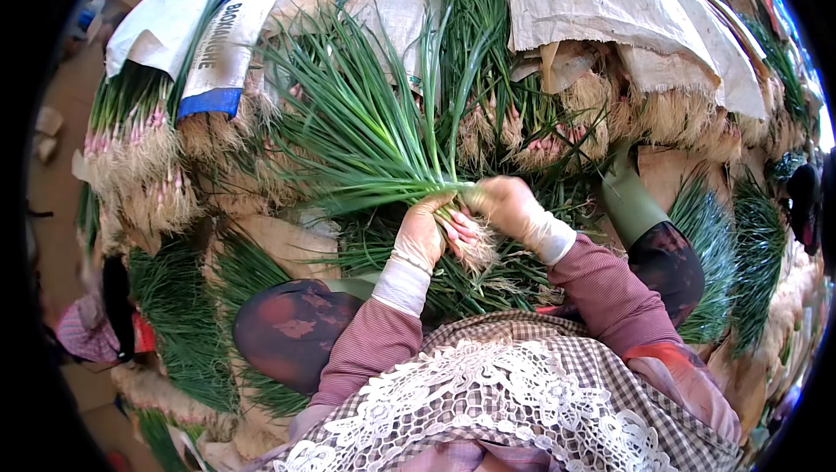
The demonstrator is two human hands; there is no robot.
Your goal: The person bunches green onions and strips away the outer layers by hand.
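Note:
A bunch of spring onions fans its long green leaves up and to the left. Its pinkish bulbs and pale roots point down to the right. My left hand, in a pale glove, is wrapped round the stems just above the bulbs. My right hand, gloved too and slightly blurred, is closed at the right side of the bunch, where pale stems meet its fingertips. What exactly lies between those fingers is partly hidden.
Rooted onion bundles stand ahead, partly under white sacking and a blue-and-white sack. Loose onion greens lie to my left, with more greens to my right. My bent knees flank the work.

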